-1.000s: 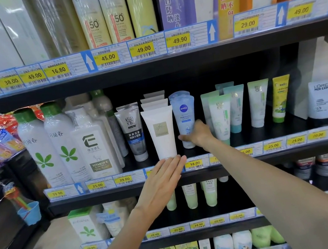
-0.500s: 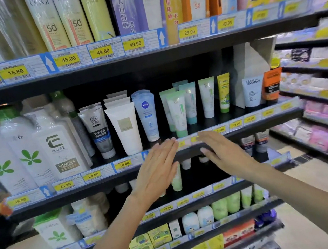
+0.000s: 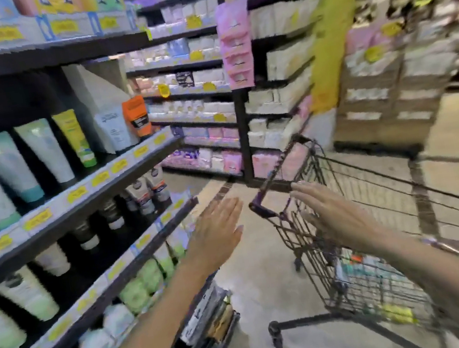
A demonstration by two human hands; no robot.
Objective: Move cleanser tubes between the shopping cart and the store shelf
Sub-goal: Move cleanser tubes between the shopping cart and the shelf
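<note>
The frame is blurred by head motion. Cleanser tubes (image 3: 8, 168) stand in a row on the dark store shelf (image 3: 107, 179) at the left. A wire shopping cart (image 3: 359, 213) with a purple handle stands at the right, with blurred packages (image 3: 369, 275) in its basket. My left hand (image 3: 217, 233) floats open with straight fingers between the shelf end and the cart, holding nothing. My right hand (image 3: 332, 214) is open over the cart's near rim, fingers extended, also holding nothing.
Lower shelves (image 3: 96, 290) carry more tubes and boxes. Further shelving (image 3: 199, 112) with white and pink packs lines the aisle behind the cart, beside a yellow pillar (image 3: 325, 45). Pale floor (image 3: 256, 284) lies between shelf and cart.
The view has swung right from the shelf to the cart. My right hand left the shelf's tubes and now hovers over the cart; both hands moved right, holding nothing.
</note>
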